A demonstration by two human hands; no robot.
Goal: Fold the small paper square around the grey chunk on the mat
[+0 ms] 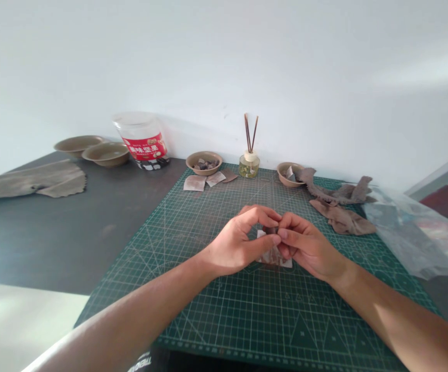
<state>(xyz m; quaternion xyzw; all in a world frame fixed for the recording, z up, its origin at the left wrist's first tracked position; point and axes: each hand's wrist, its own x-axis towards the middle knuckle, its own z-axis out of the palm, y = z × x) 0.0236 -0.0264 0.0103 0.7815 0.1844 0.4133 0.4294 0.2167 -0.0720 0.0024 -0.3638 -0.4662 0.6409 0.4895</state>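
Over the middle of the green cutting mat [208, 310], my left hand [243, 240] and my right hand [307, 245] meet. Between their fingertips is a small dark piece [271, 230], pinched from both sides. Fingers cover most of it, so its shape is unclear. Under the hands a stained white sheet [276, 257] lies on the mat, partly hidden by them.
Behind stand a bowl of dark pieces [204, 163], a reed diffuser [249, 164] and another bowl [289, 174]. Crumpled brown cloths [346, 219] and clear plastic [405, 232] lie right. Farther left are a plastic tub [142, 142], two bowls and a grey cloth [53, 178].
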